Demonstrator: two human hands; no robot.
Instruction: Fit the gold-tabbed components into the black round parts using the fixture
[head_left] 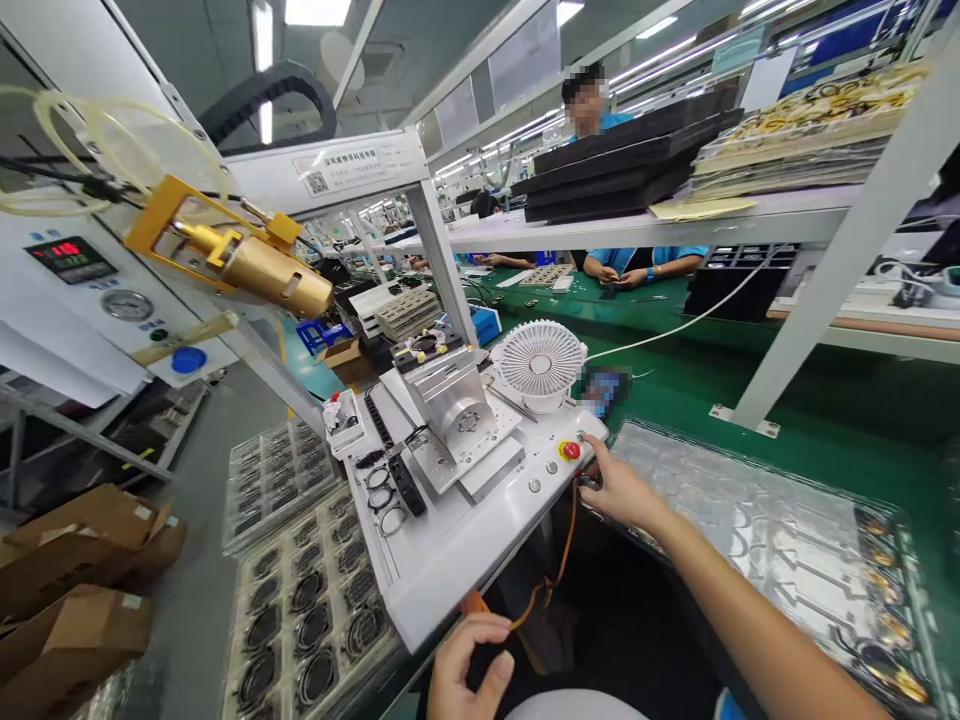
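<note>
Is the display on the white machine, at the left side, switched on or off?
On: red digits glow on the display, with dimmer green ones below them.

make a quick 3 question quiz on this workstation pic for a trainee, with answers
1. Multiple choice: what stands beside the metal fixture on the white machine base?
a) a mug
b) a fan
c) a desk lamp

2. True or false: the right hand is nearer the red button than the left hand is.

3. Fill in the blank: the cord hanging at the machine's front edge is coloured ____.

Key: 1. b; 2. true; 3. orange
</note>
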